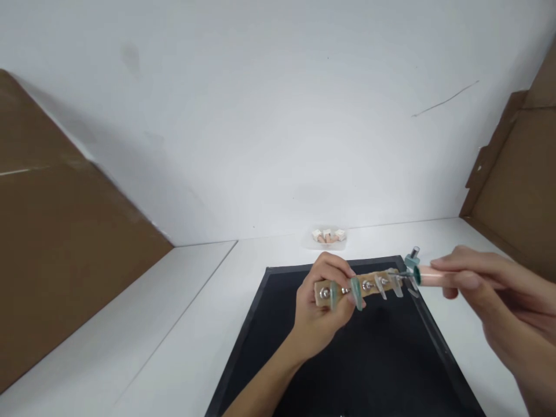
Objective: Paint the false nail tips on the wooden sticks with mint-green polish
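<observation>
White tabletop [182,324]; wooden strip [371,284], pink tool [432,275]

The left grip [321,310] is a bare hand with slender fingers. Behind it a slim forearm, bare and without a sleeve, runs from a narrow, smooth wrist to the lower edge of the view. The right grip [486,292] is also a bare hand, long-fingered, with a short, rounded, plain thumbnail; behind it only a short stretch of bare wrist and forearm shows before the frame cuts it off.
</observation>
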`<state>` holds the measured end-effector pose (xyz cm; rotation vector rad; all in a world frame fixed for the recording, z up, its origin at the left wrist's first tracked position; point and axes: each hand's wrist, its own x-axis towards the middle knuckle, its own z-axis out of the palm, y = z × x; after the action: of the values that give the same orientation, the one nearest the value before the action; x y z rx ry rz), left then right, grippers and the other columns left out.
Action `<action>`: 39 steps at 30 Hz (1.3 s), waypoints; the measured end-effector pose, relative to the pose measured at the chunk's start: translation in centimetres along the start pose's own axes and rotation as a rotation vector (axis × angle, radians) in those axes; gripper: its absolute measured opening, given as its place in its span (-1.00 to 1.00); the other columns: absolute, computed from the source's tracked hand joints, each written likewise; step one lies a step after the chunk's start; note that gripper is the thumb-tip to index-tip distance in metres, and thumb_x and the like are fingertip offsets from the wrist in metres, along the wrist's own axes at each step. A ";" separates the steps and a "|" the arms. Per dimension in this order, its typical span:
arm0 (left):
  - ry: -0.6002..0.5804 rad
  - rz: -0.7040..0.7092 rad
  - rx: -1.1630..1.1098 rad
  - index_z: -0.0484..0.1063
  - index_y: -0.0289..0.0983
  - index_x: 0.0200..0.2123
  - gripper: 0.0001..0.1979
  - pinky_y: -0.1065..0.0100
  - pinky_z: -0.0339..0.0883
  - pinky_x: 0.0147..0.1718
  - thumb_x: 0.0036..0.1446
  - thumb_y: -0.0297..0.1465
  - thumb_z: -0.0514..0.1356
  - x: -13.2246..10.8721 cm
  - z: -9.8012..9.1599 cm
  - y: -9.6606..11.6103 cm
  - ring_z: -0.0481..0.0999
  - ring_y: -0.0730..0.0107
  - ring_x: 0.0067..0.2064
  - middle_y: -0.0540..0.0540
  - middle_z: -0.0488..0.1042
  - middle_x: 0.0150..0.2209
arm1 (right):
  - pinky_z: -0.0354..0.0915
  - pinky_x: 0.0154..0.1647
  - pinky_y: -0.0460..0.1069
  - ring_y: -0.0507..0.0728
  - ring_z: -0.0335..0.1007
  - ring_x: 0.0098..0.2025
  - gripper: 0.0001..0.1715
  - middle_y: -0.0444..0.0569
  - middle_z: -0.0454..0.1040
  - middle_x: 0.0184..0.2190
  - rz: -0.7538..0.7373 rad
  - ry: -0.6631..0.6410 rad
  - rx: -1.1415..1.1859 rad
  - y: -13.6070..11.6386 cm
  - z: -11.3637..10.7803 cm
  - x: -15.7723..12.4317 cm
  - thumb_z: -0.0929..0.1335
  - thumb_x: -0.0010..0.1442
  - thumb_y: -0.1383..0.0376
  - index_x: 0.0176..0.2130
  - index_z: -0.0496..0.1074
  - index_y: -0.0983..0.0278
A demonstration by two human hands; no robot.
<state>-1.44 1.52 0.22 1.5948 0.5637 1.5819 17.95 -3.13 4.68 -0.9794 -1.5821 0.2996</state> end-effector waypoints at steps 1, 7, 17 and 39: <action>0.020 0.048 0.054 0.40 -0.24 -0.49 -0.91 0.36 0.37 -0.39 -0.07 -0.54 0.24 -0.1 -0.1 0.0 0.43 0.40 -0.36 -0.04 0.36 -0.36 | 0.38 -0.52 -0.07 0.08 0.43 -0.49 -0.88 -0.13 0.53 -0.46 -0.020 -0.037 -0.024 -0.3 0.0 0.0 0.32 0.18 0.25 -0.29 0.48 0.07; 0.023 0.110 0.128 0.44 -0.19 -0.44 -0.80 0.31 0.32 -0.33 -0.12 -0.61 0.24 -0.3 0.3 0.1 0.43 0.37 -0.34 -0.05 0.39 -0.35 | 0.41 -0.50 -0.10 0.09 0.48 -0.42 -0.91 -0.14 0.56 -0.40 -0.083 -0.102 -0.115 -0.9 0.7 0.0 0.34 0.13 0.26 -0.28 0.44 0.10; 0.058 0.069 0.074 0.41 -0.23 -0.50 -0.89 0.42 0.31 -0.46 -0.09 -0.55 0.24 0.2 0.8 0.3 0.39 0.45 -0.41 -0.05 0.37 -0.38 | 0.38 -0.41 -0.02 0.10 0.48 -0.40 -0.77 -0.12 0.58 -0.38 -0.181 -0.229 -0.088 -1.1 1.0 0.2 0.32 0.14 0.40 -0.19 0.40 0.11; -0.016 0.050 -0.041 0.35 -0.27 -0.47 -0.93 0.51 0.38 -0.57 0.00 -0.50 0.21 0.2 0.8 -0.5 0.41 0.59 -0.51 0.00 0.31 -0.33 | 0.25 -0.57 -0.05 0.02 0.33 -0.58 -0.71 -0.15 0.54 -0.50 -0.267 -0.187 -0.040 -1.6 1.0 0.3 0.30 0.10 0.50 -0.21 0.41 0.17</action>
<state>-0.55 1.80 0.07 1.6001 0.4832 1.6065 16.39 -3.63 5.71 -0.7754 -1.8727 0.1782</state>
